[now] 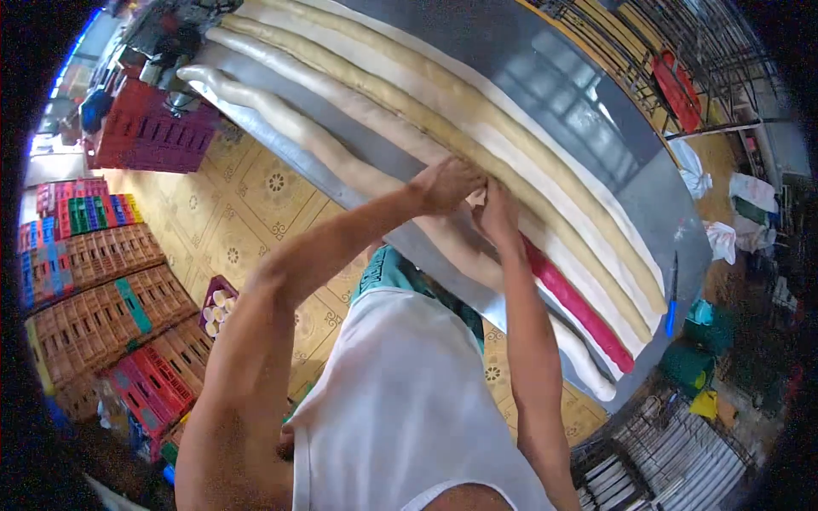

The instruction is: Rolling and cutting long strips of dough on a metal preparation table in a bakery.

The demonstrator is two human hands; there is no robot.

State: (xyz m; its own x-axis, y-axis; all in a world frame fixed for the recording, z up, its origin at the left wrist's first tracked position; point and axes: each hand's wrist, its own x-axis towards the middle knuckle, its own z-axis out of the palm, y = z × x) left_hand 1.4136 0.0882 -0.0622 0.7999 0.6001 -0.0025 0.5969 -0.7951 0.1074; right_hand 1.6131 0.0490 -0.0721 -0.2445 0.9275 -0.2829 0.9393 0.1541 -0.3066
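Note:
My left hand (445, 183) and my right hand (496, 210) are close together with curled fingers, pinching pale dough in the middle of a long strip (341, 98) that crosses the metal table (588, 102). Just below my right hand a red strip (579, 311) lies along pale dough. A smooth pale dough rope (298, 128) runs along the near side, passing under my left forearm. Farther back, more long yellowish dough ropes (596, 226) lie parallel on white material. My fingertips and exactly what is between them are partly hidden.
A blue-handled knife (671, 311) lies at the table's right end. Stacked plastic crates (102, 281) and a red crate (145, 132) stand left on the tiled floor (239, 221), near a tub of pale items (217, 311). Metal racks (639, 43) and white bags (694, 175) are at right.

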